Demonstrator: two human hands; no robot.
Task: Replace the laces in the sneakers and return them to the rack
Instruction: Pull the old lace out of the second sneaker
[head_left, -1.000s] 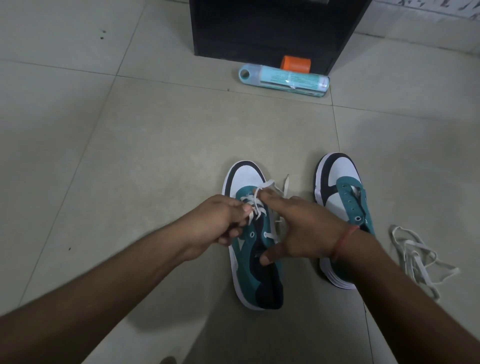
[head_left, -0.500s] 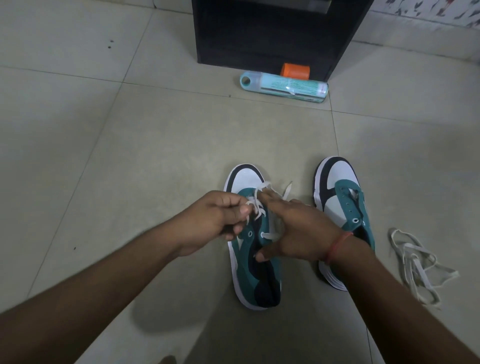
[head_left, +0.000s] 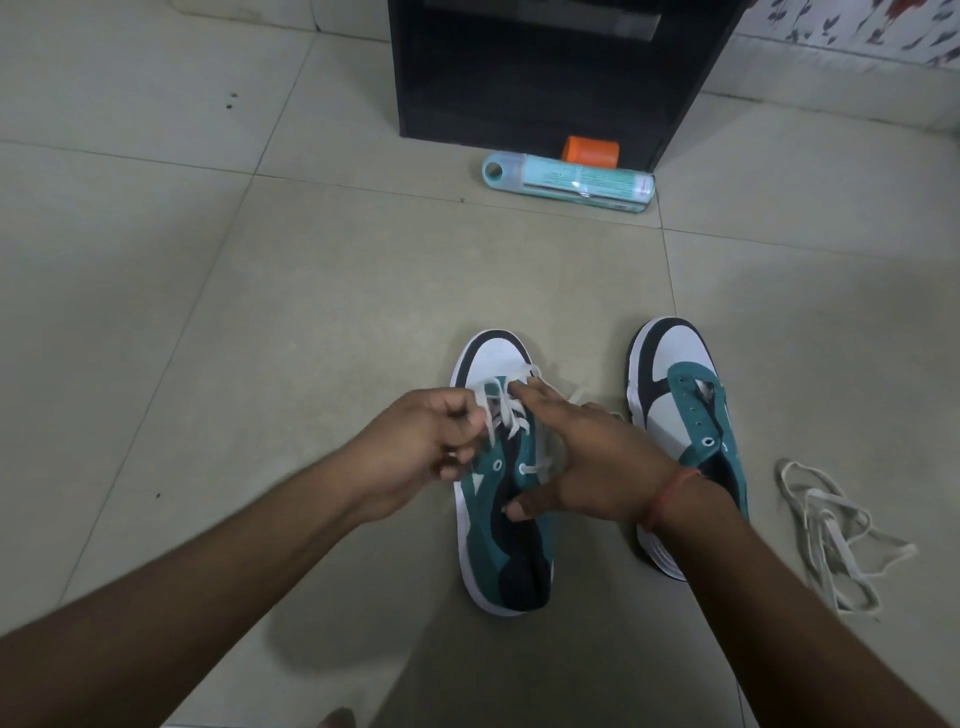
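Observation:
Two teal, white and black sneakers stand side by side on the tiled floor. A white lace (head_left: 511, 410) is partly threaded through the left sneaker (head_left: 506, 525). My left hand (head_left: 421, 447) pinches a strand of that lace beside the eyelets. My right hand (head_left: 592, 462) rests over the tongue, index finger pointing at the top crossings, thumb on the shoe's side. The right sneaker (head_left: 675, 395) has bare eyelets and is partly hidden by my right wrist. A loose white lace (head_left: 836, 535) lies in a heap on the floor at the right.
A black rack (head_left: 545, 67) stands at the back, its inside dark. In front of it lie a light teal tube-shaped package (head_left: 569, 183) and a small orange object (head_left: 592, 151). A patterned wall edge shows at the top right.
My left hand has drawn the lace strand a little to the left, and both hands sit slightly lower in the picture. The sneakers and loose lace stay put.

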